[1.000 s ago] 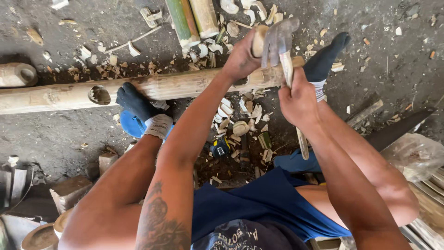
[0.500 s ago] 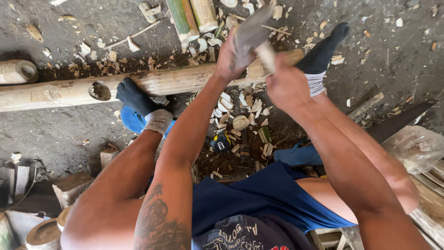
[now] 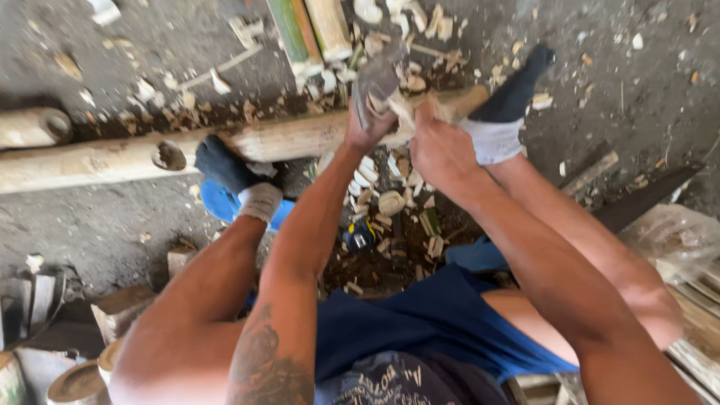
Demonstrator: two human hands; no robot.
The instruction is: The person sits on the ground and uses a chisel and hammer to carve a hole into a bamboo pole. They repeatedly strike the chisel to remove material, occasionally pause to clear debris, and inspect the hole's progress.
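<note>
Near the person, pale wood chips (image 3: pixel 390 202) are lying on the dark ground. A bit farther, the right hand (image 3: pixel 442 150) and the left hand (image 3: pixel 369 127) are both squeezing tight around the handle of a blurry grey metal hatchet (image 3: pixel 377 82). The hatchet is sitting right over the long round pale wooden pole (image 3: pixel 292 139), which is lying across the ground. Green and tan bamboo pieces (image 3: pixel 307 30) are lying farthest away.

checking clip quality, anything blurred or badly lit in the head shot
Head view: the axe head is smeared by motion blur above the bamboo pole; left hand and right hand stay fairly sharp; even daylight, no glare; the lower left corner is in shadow.
</note>
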